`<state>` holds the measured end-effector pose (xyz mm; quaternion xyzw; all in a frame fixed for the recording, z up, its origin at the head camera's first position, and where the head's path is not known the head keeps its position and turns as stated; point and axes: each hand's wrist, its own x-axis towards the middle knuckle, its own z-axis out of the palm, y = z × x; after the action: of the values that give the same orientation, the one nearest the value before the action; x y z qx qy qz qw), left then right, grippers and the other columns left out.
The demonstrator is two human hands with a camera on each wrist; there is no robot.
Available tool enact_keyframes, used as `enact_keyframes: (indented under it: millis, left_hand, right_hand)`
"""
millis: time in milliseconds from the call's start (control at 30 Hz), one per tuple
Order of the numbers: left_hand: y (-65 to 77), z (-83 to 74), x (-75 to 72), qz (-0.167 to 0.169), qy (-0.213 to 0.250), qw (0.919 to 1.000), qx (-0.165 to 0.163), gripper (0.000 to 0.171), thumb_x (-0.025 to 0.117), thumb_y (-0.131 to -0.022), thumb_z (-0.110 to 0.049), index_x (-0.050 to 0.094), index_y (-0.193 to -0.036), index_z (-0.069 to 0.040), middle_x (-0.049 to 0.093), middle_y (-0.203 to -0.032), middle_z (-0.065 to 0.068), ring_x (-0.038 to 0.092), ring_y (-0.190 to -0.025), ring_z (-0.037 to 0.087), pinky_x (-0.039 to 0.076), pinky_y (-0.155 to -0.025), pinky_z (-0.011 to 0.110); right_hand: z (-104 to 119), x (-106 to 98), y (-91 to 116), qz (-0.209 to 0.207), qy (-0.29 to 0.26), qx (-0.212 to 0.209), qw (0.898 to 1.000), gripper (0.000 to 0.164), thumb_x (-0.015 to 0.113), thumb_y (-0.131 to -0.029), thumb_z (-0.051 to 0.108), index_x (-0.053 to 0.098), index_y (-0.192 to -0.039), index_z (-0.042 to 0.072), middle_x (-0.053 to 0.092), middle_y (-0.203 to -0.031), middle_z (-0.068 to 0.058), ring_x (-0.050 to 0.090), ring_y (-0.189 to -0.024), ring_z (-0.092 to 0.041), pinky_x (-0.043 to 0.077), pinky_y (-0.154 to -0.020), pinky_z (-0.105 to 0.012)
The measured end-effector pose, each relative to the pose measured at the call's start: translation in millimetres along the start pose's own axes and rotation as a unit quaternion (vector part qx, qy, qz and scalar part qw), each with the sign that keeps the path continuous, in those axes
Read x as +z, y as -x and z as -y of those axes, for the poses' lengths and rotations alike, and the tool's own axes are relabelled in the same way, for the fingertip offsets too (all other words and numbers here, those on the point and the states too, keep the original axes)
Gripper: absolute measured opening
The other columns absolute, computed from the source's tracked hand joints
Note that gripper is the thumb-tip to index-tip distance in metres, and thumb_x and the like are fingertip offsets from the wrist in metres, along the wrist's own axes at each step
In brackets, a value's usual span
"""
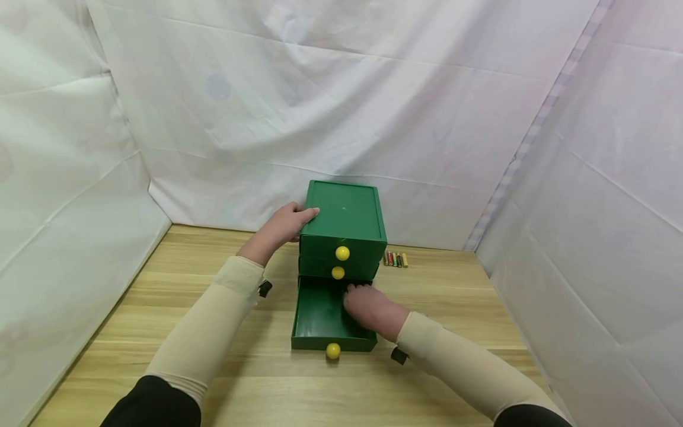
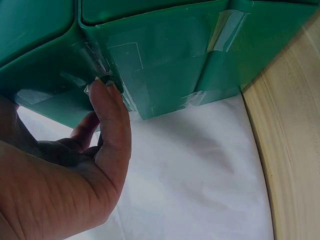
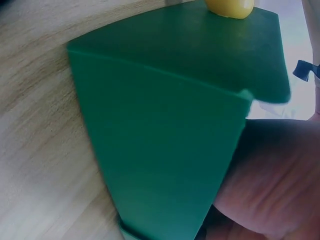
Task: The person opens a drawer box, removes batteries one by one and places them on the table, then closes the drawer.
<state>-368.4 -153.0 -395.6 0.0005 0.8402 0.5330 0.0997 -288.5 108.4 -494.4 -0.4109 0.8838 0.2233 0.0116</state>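
Observation:
A green three-drawer cabinet (image 1: 347, 207) with yellow round knobs stands on the wooden table. Its bottom drawer (image 1: 317, 320) is pulled out; the upper two are closed. My left hand (image 1: 283, 228) holds the cabinet's upper left side, thumb over the top edge. In the left wrist view its bent fingers (image 2: 112, 115) touch the side wall near a taped seam. Inside the bottom drawer, at its right rear, is my right hand (image 1: 370, 308), fingers bent downward. The right wrist view shows the drawer's outer side (image 3: 160, 135) and part of that hand; I cannot tell whether the fingers hold anything.
Several small batteries (image 1: 396, 260) lie in a row on the table, right of the cabinet. White cloth (image 1: 341, 89) hangs behind and on both sides. Bare wood (image 1: 267, 379) shows in front of the drawer.

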Motion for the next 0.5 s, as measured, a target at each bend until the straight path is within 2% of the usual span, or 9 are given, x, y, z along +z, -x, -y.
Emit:
enact_keyframes:
  millis: [233,500]
  left_hand:
    - [0.6,-0.3,-0.6,-0.002,-0.001,1.0000,-0.001,0.072,0.057,-0.111,-0.063,0.052,-0.149,-0.003,0.061,-0.137,0.018,0.064,-0.117,0.033,0.058,-0.105,0.052]
    - [2.1,-2.2,0.0,0.000,-0.002,1.0000,-0.003,0.074,0.056,-0.111,-0.063,0.050,-0.152,-0.002,0.060,-0.139,0.018,0.063,-0.119,0.034,0.058,-0.106,0.053]
  right_hand:
    - [-4.8,6.4,-2.6,0.001,-0.041,0.001,0.999,0.019,0.084,-0.099,0.019,0.076,-0.110,0.007,0.069,-0.106,-0.008,0.068,-0.088,-0.019,0.064,-0.082,-0.035]
    - [-12.4,11.7,-0.5,-0.028,-0.100,-0.006,0.995,0.035,0.092,-0.092,0.026,0.073,-0.113,0.005,0.067,-0.108,-0.008,0.066,-0.090,-0.018,0.063,-0.085,-0.034]
